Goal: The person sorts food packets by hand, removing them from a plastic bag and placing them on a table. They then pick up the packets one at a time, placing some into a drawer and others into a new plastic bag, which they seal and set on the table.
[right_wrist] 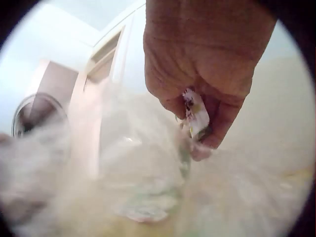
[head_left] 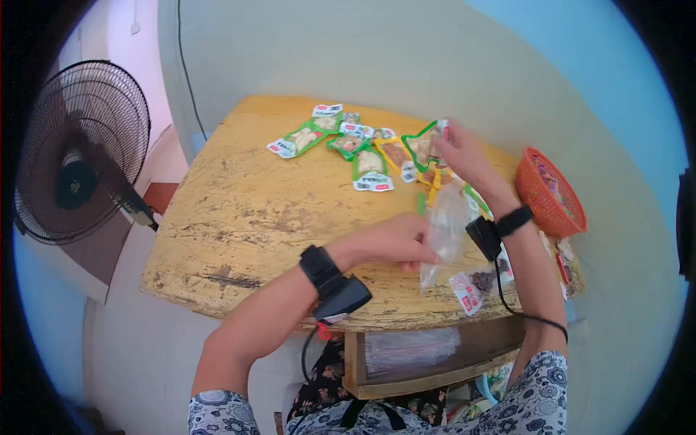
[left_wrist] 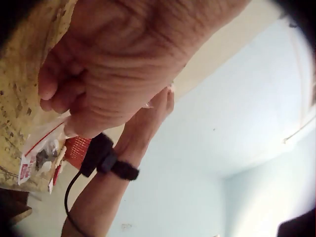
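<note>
My left hand (head_left: 397,241) pinches a clear plastic bag (head_left: 451,221) between thumb and fingers, over the right half of the table. Above and behind the bag, my right hand (head_left: 467,156) grips a green-edged snack packet (head_left: 422,147) by its printed end. That white end (right_wrist: 197,113) shows between thumb and fingers in the right wrist view, where clear film blurs the foreground. In the left wrist view the left hand (left_wrist: 128,59) covers most of what it holds. Several more green and yellow packets, including one with pale pieces (head_left: 371,165), lie behind the bag.
A worn yellow table (head_left: 246,210) carries everything. An orange basket (head_left: 540,196) with small wrapped items stands at the right edge. A packet of dark pieces (head_left: 467,291) lies near the front. Below, an open drawer (head_left: 413,351) holds clear bags. A fan (head_left: 80,156) stands left.
</note>
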Tool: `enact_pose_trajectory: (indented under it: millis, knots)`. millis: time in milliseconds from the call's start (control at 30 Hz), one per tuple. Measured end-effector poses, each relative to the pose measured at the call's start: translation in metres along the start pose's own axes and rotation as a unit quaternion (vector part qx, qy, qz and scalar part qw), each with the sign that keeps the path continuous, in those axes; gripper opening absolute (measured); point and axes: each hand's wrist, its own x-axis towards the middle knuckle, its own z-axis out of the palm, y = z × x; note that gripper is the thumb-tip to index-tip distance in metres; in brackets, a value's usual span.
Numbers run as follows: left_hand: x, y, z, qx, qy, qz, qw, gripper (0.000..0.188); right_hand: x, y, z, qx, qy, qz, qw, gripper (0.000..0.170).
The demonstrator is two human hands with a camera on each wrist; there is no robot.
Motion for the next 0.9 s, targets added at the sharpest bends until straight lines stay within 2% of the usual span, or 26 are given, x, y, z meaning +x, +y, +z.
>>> enact_pose_trajectory:
  millis: [100, 200, 300, 333, 400, 500, 700, 800, 900]
  knots:
    - [-0.007, 0.018, 0.001, -0.047, 0.058, 0.013, 0.997, 0.024, -0.05, -0.028, -0.035, 0.208, 0.137, 0.024, 0.968, 0.028]
    - [-0.005, 0.02, 0.0, -0.064, 0.076, 0.018, 0.995, 0.019, -0.113, -0.062, -0.059, 0.284, 0.187, -0.02, 0.94, 0.03]
    - [-0.003, 0.018, 0.012, -0.089, 0.067, 0.024, 0.994, 0.018, -0.169, -0.074, -0.043, 0.304, 0.247, 0.016, 0.92, 0.025]
    - [-0.004, 0.023, 0.017, -0.096, 0.063, 0.025, 0.993, 0.018, -0.185, -0.071, -0.035, 0.203, 0.263, 0.004, 0.943, 0.024]
    - [-0.011, 0.037, 0.028, -0.082, 0.08, 0.012, 0.993, 0.02, -0.211, -0.06, -0.02, -0.004, 0.283, -0.021, 0.959, 0.022]
    - [-0.013, 0.039, 0.024, -0.093, 0.087, 0.032, 0.991, 0.024, -0.228, -0.05, -0.014, 0.008, 0.325, -0.018, 0.945, 0.023]
    - [-0.011, 0.036, 0.026, -0.145, 0.08, 0.071, 0.984, 0.027, -0.243, -0.045, -0.02, -0.051, 0.342, 0.02, 0.938, 0.025]
    - [-0.008, 0.029, 0.029, -0.113, 0.055, 0.079, 0.989, 0.027, -0.249, -0.051, -0.014, -0.123, 0.425, -0.065, 0.895, 0.027]
    - [-0.011, 0.027, 0.039, -0.093, 0.048, 0.059, 0.993, 0.028, -0.248, -0.067, -0.01, -0.095, 0.433, -0.166, 0.881, 0.029]
